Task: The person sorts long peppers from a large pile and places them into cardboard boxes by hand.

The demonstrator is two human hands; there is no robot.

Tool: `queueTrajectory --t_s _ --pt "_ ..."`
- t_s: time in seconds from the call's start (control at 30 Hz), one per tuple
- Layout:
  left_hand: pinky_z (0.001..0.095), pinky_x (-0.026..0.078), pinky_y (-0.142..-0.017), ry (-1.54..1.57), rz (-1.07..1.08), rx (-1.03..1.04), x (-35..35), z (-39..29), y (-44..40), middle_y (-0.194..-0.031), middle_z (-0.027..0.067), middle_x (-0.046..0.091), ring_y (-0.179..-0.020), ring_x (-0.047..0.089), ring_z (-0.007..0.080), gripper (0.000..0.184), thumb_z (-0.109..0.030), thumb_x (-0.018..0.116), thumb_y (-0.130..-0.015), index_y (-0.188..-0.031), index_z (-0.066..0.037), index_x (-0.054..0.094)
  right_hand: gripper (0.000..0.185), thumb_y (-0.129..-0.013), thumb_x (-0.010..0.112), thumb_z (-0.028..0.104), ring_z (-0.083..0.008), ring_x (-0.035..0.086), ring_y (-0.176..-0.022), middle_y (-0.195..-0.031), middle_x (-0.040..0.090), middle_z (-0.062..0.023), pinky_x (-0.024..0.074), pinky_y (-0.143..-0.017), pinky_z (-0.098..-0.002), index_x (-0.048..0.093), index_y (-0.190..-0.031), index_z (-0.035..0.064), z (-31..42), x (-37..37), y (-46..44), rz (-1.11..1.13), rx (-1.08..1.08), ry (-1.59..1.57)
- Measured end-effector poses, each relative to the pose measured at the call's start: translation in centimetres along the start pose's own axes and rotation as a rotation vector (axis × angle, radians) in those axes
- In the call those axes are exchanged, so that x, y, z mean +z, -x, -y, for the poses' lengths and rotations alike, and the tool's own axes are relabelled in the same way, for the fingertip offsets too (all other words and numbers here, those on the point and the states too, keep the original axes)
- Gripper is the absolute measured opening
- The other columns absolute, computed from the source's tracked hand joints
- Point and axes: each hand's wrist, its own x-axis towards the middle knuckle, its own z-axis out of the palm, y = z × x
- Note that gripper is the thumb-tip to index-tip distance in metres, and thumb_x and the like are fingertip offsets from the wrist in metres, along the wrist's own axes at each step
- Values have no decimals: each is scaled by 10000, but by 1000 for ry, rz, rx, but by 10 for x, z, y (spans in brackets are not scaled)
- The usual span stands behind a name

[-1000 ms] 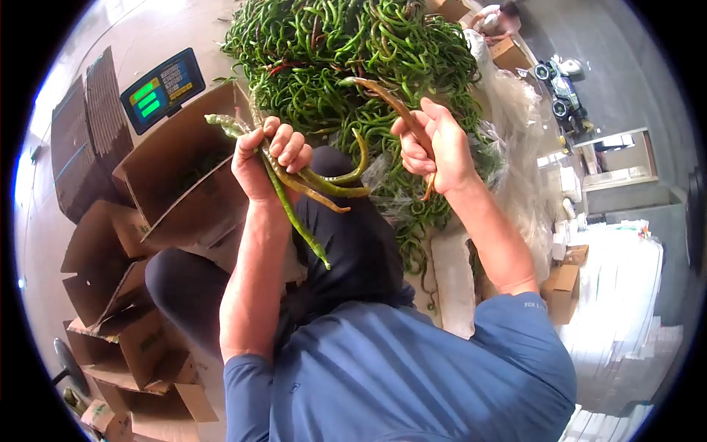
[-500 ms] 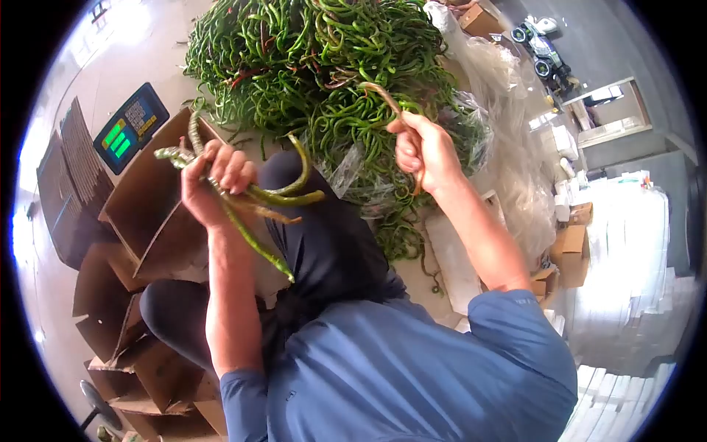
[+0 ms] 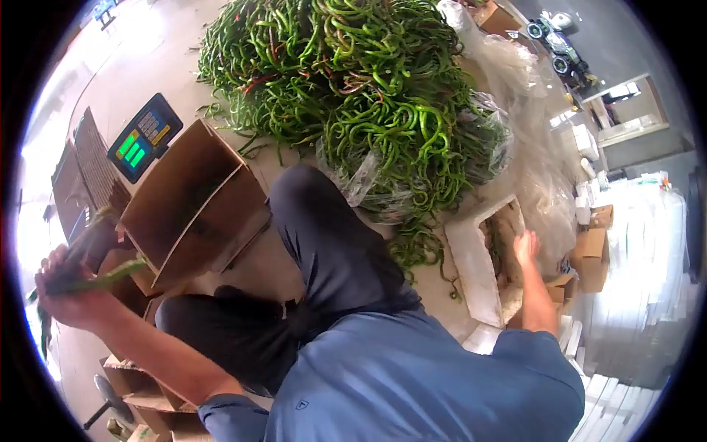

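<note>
My left hand (image 3: 70, 291) is out at the far left, closed around a few long green peppers (image 3: 110, 276); some blur hides their exact number. The peppers stick out on both sides of the fist, beyond the brown cardboard box (image 3: 180, 210). On the other side, my right hand (image 3: 526, 249) is at the edge of a white foam box (image 3: 475, 269). Its fingers are small and mostly hidden, and no pepper shows in it. A big heap of long, curly green peppers (image 3: 346, 96) lies on the floor in front of me.
A scale display (image 3: 145, 138) with green digits stands behind the cardboard box. Flattened cardboard (image 3: 96, 162) leans at the left, with more open cartons (image 3: 151, 394) below it. Clear plastic sheeting (image 3: 541, 162) lies right of the heap. White stacked material (image 3: 626, 254) is farther right.
My left hand has swung left and down with its green peppers, past the cardboard box. My right hand has moved from the heap to the foam box; the brownish pepper it held is out of sight.
</note>
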Motion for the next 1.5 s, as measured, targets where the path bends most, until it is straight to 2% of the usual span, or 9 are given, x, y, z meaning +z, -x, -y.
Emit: queueTrajectory --t_s 0.13,0.47,0.63,0.77,0.97,1.03,1.13,1.37,1.5 --pt "331 552 -804 -905 -384 233 -37 -27 -36 -941 137 713 -849 682 219 307 -233 557 -991 -1025 53 665 286 -832 604 186 -425 670 -975 -963 702 -267 522 -858 -479 697 -983 -37 68 18 -24 287 279 -359" --pt "331 513 -716 -1645 -55 295 -154 -47 -38 -817 92 702 -753 664 177 234 -218 766 -902 -910 5 697 301 -909 657 158 -252 692 -912 -1021 707 -163 535 -822 -348 650 -1148 -23 366 -64 -50 692 -532 -951" --pt "388 515 -687 -1758 -22 -43 -205 -35 -19 -725 153 686 -696 679 256 361 -340 766 -878 -894 12 687 303 -915 652 145 -271 705 -895 -1019 710 -195 544 -797 -361 649 -1164 -28 383 -46 -51 824 -578 -943" --pt "458 529 -730 -1923 204 -39 -250 -20 0 -955 174 692 -868 661 409 263 -297 686 -910 -1055 -83 639 291 -917 646 128 -275 713 -881 -1005 722 -198 550 -778 -376 648 -1161 -30 366 -34 -45 807 -592 -848" --pt "483 515 -734 -2044 379 -113 -319 -19 23 -919 168 651 -884 635 418 263 -235 716 -856 -1023 -79 586 268 -905 644 114 -236 713 -893 -978 737 -171 537 -795 -352 663 -1141 -11 324 1 -26 856 -619 -758" --pt "452 528 -886 -2250 460 -374 -382 -23 41 -1163 206 650 -1091 628 380 557 -206 773 -782 -1273 -53 559 262 -890 649 112 -201 703 -904 -975 743 -142 527 -814 -340 680 -1130 12 319 -4 -23 851 -743 -788" --pt "428 459 -1068 -2046 335 -889 -348 -20 40 -1374 251 565 -1302 539 334 814 -173 767 -737 -1453 23 434 284 -881 685 202 -280 706 -890 -973 734 -161 535 -805 -374 687 -1099 20 325 -6 -22 767 -640 -759" --pt "337 487 -1008 -1652 235 -522 -312 -6 -21 -1266 154 636 -1148 615 232 458 -128 643 -967 -1402 -45 526 217 -889 630 172 -362 641 -849 -904 658 -183 507 -750 -422 643 -1031 9 380 -99 -89 302 -515 -881" --pt "337 472 -1032 -1368 385 -277 -102 18 -4 -1295 129 633 -1181 605 223 407 -36 577 -980 -1385 -53 548 278 -917 650 195 -367 655 -918 -1044 656 -156 537 -767 -437 628 -1145 38 417 -132 -151 -27 -555 -841"
